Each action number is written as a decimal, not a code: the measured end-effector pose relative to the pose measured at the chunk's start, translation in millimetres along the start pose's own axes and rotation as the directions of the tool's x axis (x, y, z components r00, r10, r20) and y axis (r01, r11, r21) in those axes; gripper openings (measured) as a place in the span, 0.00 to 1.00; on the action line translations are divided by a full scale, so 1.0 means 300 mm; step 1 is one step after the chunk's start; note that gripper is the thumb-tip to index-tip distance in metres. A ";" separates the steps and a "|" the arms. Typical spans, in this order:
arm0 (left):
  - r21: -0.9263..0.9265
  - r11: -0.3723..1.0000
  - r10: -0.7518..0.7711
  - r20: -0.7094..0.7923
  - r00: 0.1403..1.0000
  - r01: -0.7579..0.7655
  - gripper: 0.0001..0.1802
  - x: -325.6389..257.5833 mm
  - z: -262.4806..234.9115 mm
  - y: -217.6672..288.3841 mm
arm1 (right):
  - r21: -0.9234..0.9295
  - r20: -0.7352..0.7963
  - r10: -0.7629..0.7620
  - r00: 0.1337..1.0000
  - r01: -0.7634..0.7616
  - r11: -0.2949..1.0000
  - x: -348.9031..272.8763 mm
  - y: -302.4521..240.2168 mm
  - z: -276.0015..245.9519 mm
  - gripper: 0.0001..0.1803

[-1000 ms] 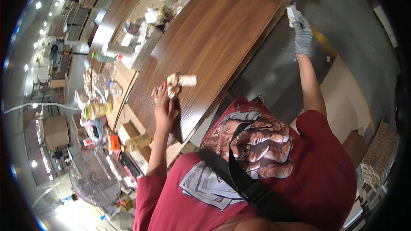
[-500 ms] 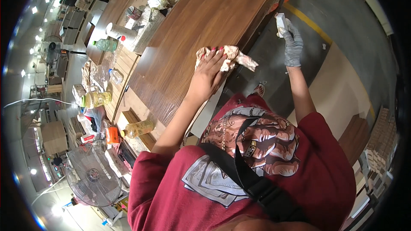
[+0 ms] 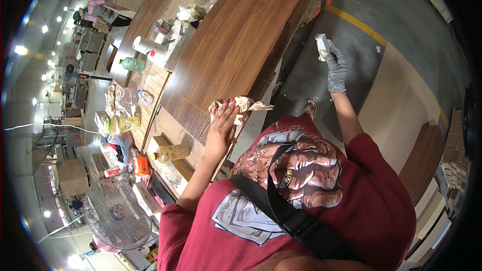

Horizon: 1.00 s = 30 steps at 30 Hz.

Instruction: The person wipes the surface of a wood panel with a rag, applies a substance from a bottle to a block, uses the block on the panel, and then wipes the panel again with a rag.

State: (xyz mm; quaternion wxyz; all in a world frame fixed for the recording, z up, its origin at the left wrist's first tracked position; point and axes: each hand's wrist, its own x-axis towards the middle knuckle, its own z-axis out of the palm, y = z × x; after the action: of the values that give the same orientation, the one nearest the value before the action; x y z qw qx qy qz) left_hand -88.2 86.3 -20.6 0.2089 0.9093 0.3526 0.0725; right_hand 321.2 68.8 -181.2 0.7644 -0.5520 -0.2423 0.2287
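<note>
Pressing a crumpled, patterned tan cloth (image 3: 246, 104) onto the near right edge of a glossy brown wood-grain panel (image 3: 236, 40), the bare left hand (image 3: 224, 124) lies flat, fingers slightly parted. Right of the panel, the right hand (image 3: 337, 71), in a grey knit glove (image 3: 338, 78), grips a white rectangular block (image 3: 322, 46). Left of the panel, a white cylindrical cup (image 3: 149, 47) bears a small red mark.

Your bench (image 3: 172, 124) carries a long brown board (image 3: 236, 40), on whose near end a crumpled cloth (image 3: 246, 104) lies, and on the bench itself, to the board's left, you have a yellow bottle (image 3: 171, 153), a yellow jug (image 3: 124, 124) and a small clear bottle (image 3: 145, 97).
</note>
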 end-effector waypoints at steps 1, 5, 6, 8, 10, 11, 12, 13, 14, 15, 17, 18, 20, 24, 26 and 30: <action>-0.017 1.000 -0.018 0.010 1.000 0.018 0.31 0.003 -0.004 -0.002 | 0.001 -0.008 0.005 1.000 -0.005 1.000 -0.008 0.006 -0.005 0.23; -0.012 1.000 -0.001 0.023 1.000 0.001 0.29 0.047 -0.014 -0.021 | 0.024 -0.036 0.001 0.999 0.000 1.000 -0.059 0.012 -0.025 0.22; 0.012 1.000 0.012 0.035 0.999 -0.012 0.28 0.076 -0.015 -0.022 | 0.022 -0.041 0.036 0.998 -0.035 0.999 -0.064 0.005 -0.036 0.22; 0.027 0.999 0.041 0.048 0.998 -0.042 0.29 0.152 -0.018 -0.011 | 0.029 -0.060 0.038 0.997 -0.036 0.999 -0.066 0.002 -0.064 0.22; 0.068 0.994 0.075 0.082 0.994 -0.081 0.30 0.241 -0.008 -0.019 | 0.038 -0.084 0.042 0.996 -0.039 0.999 -0.060 0.003 -0.097 0.22; 0.070 0.993 0.086 0.089 0.992 -0.092 0.30 0.283 0.001 -0.021 | 0.015 -0.086 0.034 0.996 -0.033 0.999 -0.056 0.005 -0.117 0.22; 0.072 0.992 0.095 0.081 0.992 -0.101 0.30 0.326 0.012 -0.018 | -0.008 -0.088 0.027 0.996 -0.027 1.000 -0.044 0.006 -0.138 0.22; 0.075 0.991 0.106 0.074 0.992 -0.112 0.30 0.373 0.018 -0.008 | -0.006 -0.104 0.024 0.994 -0.025 1.000 -0.024 0.011 -0.169 0.22; 0.088 0.990 0.106 0.075 0.992 -0.112 0.30 0.421 0.020 0.011 | -0.016 -0.120 0.030 0.992 -0.032 0.999 0.000 0.013 -0.205 0.22; 0.090 0.988 0.119 0.084 0.989 -0.126 0.30 0.472 0.027 0.021 | -0.027 -0.136 0.036 0.990 -0.040 0.999 0.023 0.018 -0.237 0.22; 0.093 0.986 0.133 0.069 0.989 -0.139 0.31 0.566 0.033 0.029 | -0.059 -0.167 0.008 0.986 -0.018 0.998 0.057 0.009 -0.279 0.21; 0.080 0.988 0.128 0.084 0.988 -0.135 0.32 0.617 0.038 0.029 | -0.045 -0.193 0.037 0.980 -0.047 0.998 0.077 0.008 -0.311 0.22; 0.106 0.975 0.188 0.075 0.979 -0.196 0.33 0.715 0.057 0.027 | -0.029 -0.240 0.061 0.969 -0.070 0.997 0.124 0.010 -0.377 0.22; 0.113 0.963 0.236 0.093 0.967 -0.246 0.36 0.924 0.091 0.054 | -0.107 -0.312 0.009 0.950 -0.045 0.993 0.231 0.003 -0.492 0.22; 0.107 0.959 0.250 0.108 0.962 -0.262 0.37 1.026 0.109 0.050 | -0.094 -0.341 0.015 0.940 -0.050 0.994 0.264 0.010 -0.535 0.22; 0.101 0.922 0.370 0.047 0.928 -0.373 0.33 1.209 0.130 0.047 | -0.058 -0.382 0.017 0.924 -0.043 0.997 0.294 -0.032 -0.594 0.23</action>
State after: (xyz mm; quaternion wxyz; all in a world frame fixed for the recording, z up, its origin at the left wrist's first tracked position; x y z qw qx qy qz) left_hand 200.1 307.7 -55.5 0.1469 0.9704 0.1743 0.0793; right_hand 501.7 -10.1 -210.3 0.7750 -0.6141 -0.0879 0.1207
